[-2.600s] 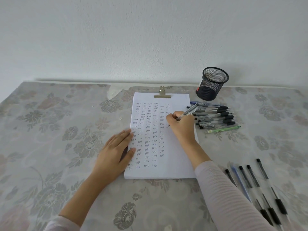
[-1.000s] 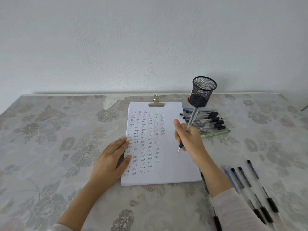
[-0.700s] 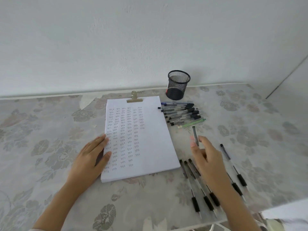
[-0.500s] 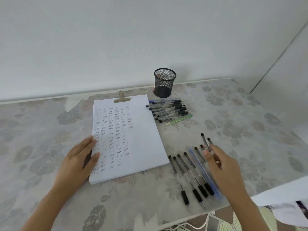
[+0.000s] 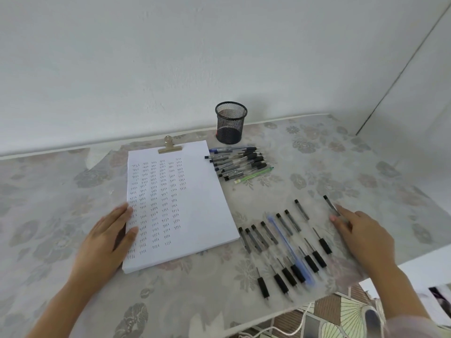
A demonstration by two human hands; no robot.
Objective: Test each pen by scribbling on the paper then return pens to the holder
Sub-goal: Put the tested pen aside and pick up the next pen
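Right hand (image 5: pixel 363 236) spread palm-down at the near right of the table (image 5: pixel 366 167), fingers apart, fingertips (image 5: pixel 334 218) touching or just over the near end of a black-capped pen (image 5: pixel 330 205) lying farthest right in the near row; hard to say whether that pen is pinched or merely touched, though nothing is lifted. Left hand (image 5: pixel 107 237) flat and open, fingers loosely together, pressing on the left edge of the paper (image 5: pixel 195 203), thumb resting on the sheet. Just left of the right hand, a row of pens (image 5: pixel 280 242) laid side by side on the flowered tablecloth, mostly clear barrels with black caps pointing toward the near edge, one blue pen (image 5: pixel 288 247) among them lying slantwise. Paper in the middle of the table, a thick white stack held at its far end by a brass clip (image 5: pixel 169 147), covered in columns of small scribbled marks on its left and centre, bare along its right side. Beyond the row, to the right of the paper's far end, a second bunch of pens (image 5: pixel 240 163) lying crosswise and touching one another, a green pen (image 5: pixel 253 175) at its near side. Just past that bunch, a black mesh holder (image 5: pixel 230 123) standing upright near the white wall (image 5: pixel 170 57), no pens visible above its rim. At the near right, past the table edge, patterned floor and a white cord (image 5: pixel 300 323) visible.
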